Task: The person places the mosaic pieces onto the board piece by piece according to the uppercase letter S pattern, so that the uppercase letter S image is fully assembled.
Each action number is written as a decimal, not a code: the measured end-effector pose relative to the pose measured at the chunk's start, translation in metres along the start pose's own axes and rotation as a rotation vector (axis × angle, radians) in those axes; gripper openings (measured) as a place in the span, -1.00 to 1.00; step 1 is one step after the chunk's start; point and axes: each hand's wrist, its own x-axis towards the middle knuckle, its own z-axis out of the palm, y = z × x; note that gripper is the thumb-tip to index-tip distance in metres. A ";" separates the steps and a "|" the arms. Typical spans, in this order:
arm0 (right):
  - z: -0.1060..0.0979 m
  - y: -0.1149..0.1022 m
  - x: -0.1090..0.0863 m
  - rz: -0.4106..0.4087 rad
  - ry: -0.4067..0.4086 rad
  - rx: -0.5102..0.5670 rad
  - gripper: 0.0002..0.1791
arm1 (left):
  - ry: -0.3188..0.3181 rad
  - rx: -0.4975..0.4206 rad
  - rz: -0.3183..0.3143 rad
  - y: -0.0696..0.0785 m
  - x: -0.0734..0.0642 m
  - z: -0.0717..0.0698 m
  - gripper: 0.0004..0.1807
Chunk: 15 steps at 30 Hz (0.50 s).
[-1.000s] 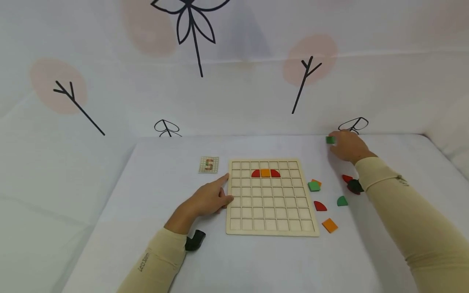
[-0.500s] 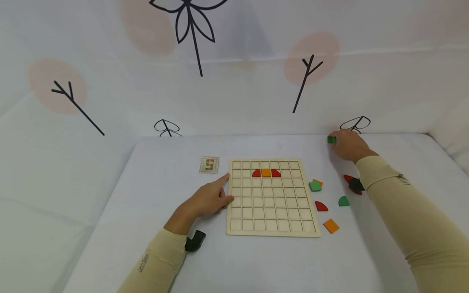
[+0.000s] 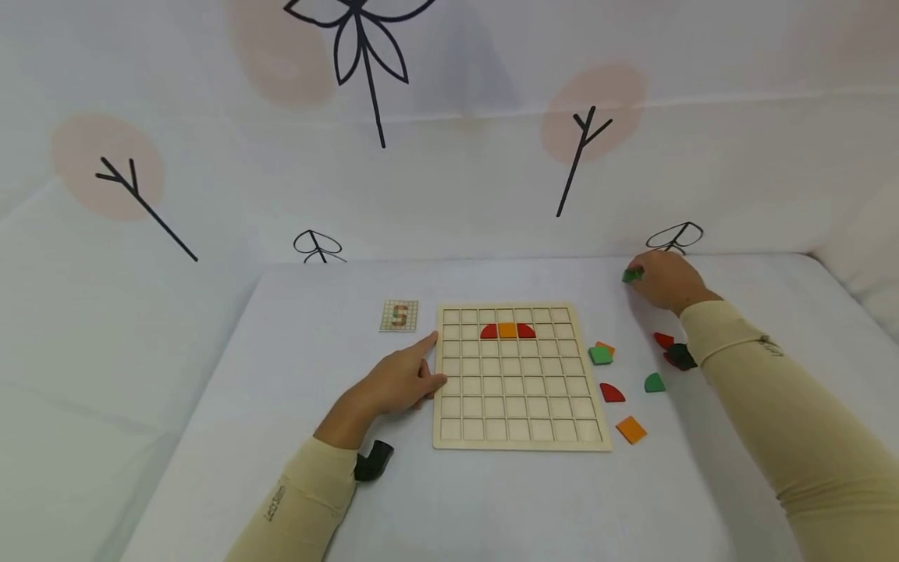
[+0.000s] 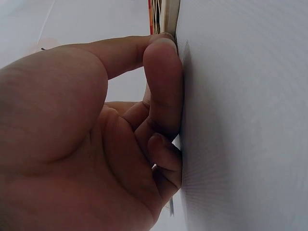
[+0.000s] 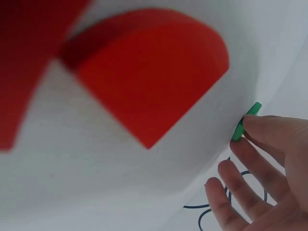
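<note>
Green piece [image 3: 630, 276] pinched in right grip [image 3: 666, 279]; left grip [image 3: 400, 381], thumb and forefinger apart, touches grid board [image 3: 517, 387].

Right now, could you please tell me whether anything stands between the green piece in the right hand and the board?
Nothing visible does: between the green piece pinched by the right hand and the far right corner of the board, only white surface shows. The loose pieces lie lower in the head view, right of the board.
</note>
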 end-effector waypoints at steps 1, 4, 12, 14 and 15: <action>0.001 0.001 -0.001 0.000 -0.001 0.002 -0.65 | -0.002 0.001 -0.001 0.000 0.000 0.000 -0.12; 0.003 0.002 -0.005 -0.005 0.005 0.001 -0.67 | -0.005 0.005 -0.001 0.001 -0.002 0.000 -0.12; 0.003 -0.010 -0.021 -0.063 0.026 0.016 -0.66 | -0.007 0.013 0.002 0.002 -0.002 0.000 -0.12; 0.003 -0.015 -0.026 -0.066 0.036 0.010 -0.65 | -0.004 0.017 0.003 0.002 -0.002 0.000 -0.12; 0.004 -0.018 -0.028 -0.064 0.043 0.006 -0.65 | -0.003 0.016 0.008 0.001 -0.002 0.001 -0.12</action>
